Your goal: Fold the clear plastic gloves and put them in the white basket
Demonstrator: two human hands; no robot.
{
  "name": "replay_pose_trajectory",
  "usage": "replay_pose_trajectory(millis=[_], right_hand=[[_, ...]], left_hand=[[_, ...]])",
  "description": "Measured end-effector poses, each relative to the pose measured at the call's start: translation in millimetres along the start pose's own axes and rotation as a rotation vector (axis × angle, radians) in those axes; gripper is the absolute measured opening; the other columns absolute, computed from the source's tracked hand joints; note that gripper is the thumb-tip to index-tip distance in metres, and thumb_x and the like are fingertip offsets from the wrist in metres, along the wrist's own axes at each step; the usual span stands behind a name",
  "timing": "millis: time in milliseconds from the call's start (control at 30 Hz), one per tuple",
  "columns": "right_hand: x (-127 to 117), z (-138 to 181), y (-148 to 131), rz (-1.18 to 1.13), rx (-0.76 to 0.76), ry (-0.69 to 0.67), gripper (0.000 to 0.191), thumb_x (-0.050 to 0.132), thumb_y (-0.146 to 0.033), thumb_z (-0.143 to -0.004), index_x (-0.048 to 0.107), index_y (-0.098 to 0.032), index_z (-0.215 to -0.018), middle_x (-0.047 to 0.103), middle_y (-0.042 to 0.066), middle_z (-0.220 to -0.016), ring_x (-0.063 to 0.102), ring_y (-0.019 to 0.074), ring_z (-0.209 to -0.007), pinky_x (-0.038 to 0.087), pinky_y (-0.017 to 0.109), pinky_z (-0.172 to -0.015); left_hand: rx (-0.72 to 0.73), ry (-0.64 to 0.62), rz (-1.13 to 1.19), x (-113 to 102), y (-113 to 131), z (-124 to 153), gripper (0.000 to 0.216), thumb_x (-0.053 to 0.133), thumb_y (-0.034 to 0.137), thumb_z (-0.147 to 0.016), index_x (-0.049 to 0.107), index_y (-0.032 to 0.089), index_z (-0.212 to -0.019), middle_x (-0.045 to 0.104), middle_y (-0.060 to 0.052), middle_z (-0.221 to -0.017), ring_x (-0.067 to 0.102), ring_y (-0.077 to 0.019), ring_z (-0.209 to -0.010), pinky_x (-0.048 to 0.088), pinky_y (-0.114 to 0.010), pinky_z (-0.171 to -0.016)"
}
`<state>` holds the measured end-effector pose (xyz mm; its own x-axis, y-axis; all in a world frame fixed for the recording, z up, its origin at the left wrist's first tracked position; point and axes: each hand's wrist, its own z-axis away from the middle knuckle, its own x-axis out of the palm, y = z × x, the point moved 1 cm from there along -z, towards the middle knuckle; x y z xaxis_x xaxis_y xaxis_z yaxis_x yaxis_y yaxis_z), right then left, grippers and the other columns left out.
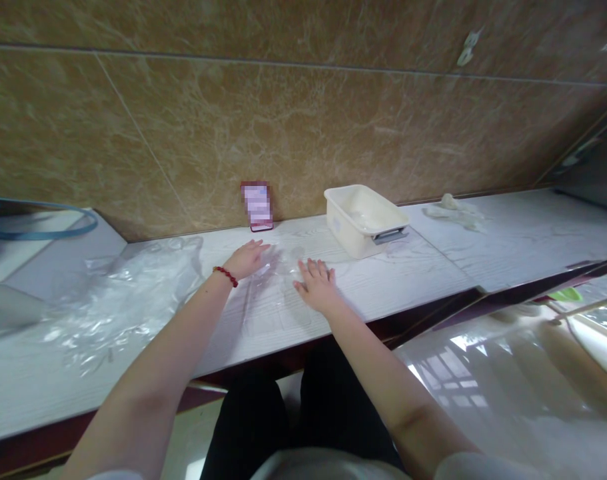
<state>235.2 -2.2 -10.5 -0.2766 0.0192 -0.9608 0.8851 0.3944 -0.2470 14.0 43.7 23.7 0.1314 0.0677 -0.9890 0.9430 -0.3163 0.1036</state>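
Observation:
Both my hands lie flat on a clear plastic bag spread on the white wood-grain counter. My left hand, with a red bead bracelet at the wrist, presses the bag's far left part with its fingers stretched out. My right hand rests palm down on the bag's right side, fingers spread. Neither hand grips anything.
A heap of crumpled clear plastic bags lies to the left. A cream plastic tub stands to the right on a small scale, with crumpled plastic beyond it. A small card leans against the brown marble wall.

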Motion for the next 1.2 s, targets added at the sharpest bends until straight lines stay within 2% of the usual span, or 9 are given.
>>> replay_pose_trajectory(millis=[100, 200, 300, 400, 667, 800, 933, 1033, 1200], right_hand=[[-2, -2, 1, -0.036, 0.019, -0.001, 0.057, 0.027, -0.048, -0.084, 0.016, -0.025, -0.136, 0.021, 0.007, -0.14, 0.012, 0.0288, -0.128, 0.012, 0.054, -0.097], [-4, -2, 1, -0.061, 0.012, 0.002, 0.055, 0.031, -0.047, -0.084, 0.025, -0.025, -0.133, 0.023, 0.008, -0.139, 0.011, 0.0296, -0.128, 0.011, 0.055, -0.097], [-9, 6, 2, -0.098, -0.001, 0.007, 0.049, 0.037, -0.046, -0.082, 0.036, -0.026, -0.127, 0.024, 0.007, -0.139, 0.012, 0.031, -0.127, 0.012, 0.057, -0.096], [-15, 23, 4, -0.151, -0.091, 0.009, 0.043, 0.038, -0.044, -0.082, 0.043, -0.026, -0.121, 0.029, 0.005, -0.136, 0.014, 0.0281, -0.127, 0.013, 0.055, -0.097], [-28, 82, 8, -0.197, -0.318, -0.032, 0.042, 0.047, -0.048, -0.076, 0.052, -0.024, -0.111, 0.043, 0.006, -0.127, 0.027, 0.0242, -0.123, 0.013, 0.05, -0.101], [-28, 95, 10, -0.195, -0.401, -0.048, 0.051, 0.054, -0.051, -0.07, 0.051, -0.024, -0.114, 0.046, 0.006, -0.124, 0.03, 0.0246, -0.122, 0.014, 0.05, -0.101], [-23, 99, 14, -0.214, -0.411, 0.004, 0.037, 0.055, -0.041, -0.073, 0.056, -0.025, -0.106, 0.051, 0.004, -0.119, 0.035, 0.0216, -0.119, 0.018, 0.047, -0.102], [-19, 101, 16, -0.229, -0.431, 0.054, 0.026, 0.056, -0.034, -0.075, 0.061, -0.025, -0.099, 0.054, 0.003, -0.116, 0.04, 0.0202, -0.115, 0.022, 0.044, -0.101], [-16, 99, 15, -0.25, -0.455, 0.122, 0.017, 0.055, -0.029, -0.076, 0.064, -0.024, -0.09, 0.059, 0.003, -0.107, 0.046, 0.0192, -0.106, 0.032, 0.038, -0.093]], left_hand=[[0.088, -0.057, 0.09, -9, 8, 42, 0.041, 0.032, 0.021, -0.079, 0.05, 0.014, -0.116, 0.053, -0.009, -0.118, 0.046, -0.0182, -0.11, 0.033, -0.034, -0.096], [0.142, -0.065, 0.137, -12, 23, 93, 0.039, 0.038, 0.028, -0.08, 0.053, 0.014, -0.113, 0.056, -0.01, -0.114, 0.05, -0.0188, -0.106, 0.037, -0.033, -0.093], [0.135, 0.039, 0.13, -9, 40, 137, 0.038, 0.044, 0.035, -0.078, 0.054, 0.018, -0.111, 0.056, -0.009, -0.113, 0.05, -0.0198, -0.105, 0.039, -0.035, -0.091], [0.151, 0.134, 0.147, -1, 53, 164, 0.038, 0.05, 0.04, -0.076, 0.055, 0.021, -0.108, 0.057, -0.007, -0.111, 0.049, -0.0201, -0.106, 0.041, -0.036, -0.09], [0.171, 0.213, 0.145, 19, 65, 184, 0.032, 0.054, 0.037, -0.074, 0.06, 0.022, -0.101, 0.061, -0.006, -0.105, 0.051, -0.0213, -0.105, 0.04, -0.04, -0.09], [0.132, 0.239, 0.068, 19, 73, 192, 0.026, 0.052, 0.035, -0.075, 0.061, 0.027, -0.099, 0.063, -0.003, -0.101, 0.049, -0.0226, -0.108, 0.029, -0.047, -0.096], [0.149, 0.24, 0.045, 19, 80, 200, 0.022, 0.048, 0.027, -0.078, 0.061, 0.031, -0.096, 0.064, 0.001, -0.097, 0.049, -0.0204, -0.108, 0.024, -0.049, -0.098], [0.166, 0.267, 0.061, 21, 82, 203, 0.023, 0.048, 0.023, -0.079, 0.06, 0.029, -0.097, 0.065, 0.001, -0.096, 0.051, -0.0186, -0.105, 0.027, -0.046, -0.097], [0.099, 0.452, 0.135, 22, 77, 205, 0.021, 0.053, 0.024, -0.075, 0.06, 0.022, -0.094, 0.063, -0.005, -0.097, 0.055, -0.0185, -0.096, 0.04, -0.04, -0.088]])
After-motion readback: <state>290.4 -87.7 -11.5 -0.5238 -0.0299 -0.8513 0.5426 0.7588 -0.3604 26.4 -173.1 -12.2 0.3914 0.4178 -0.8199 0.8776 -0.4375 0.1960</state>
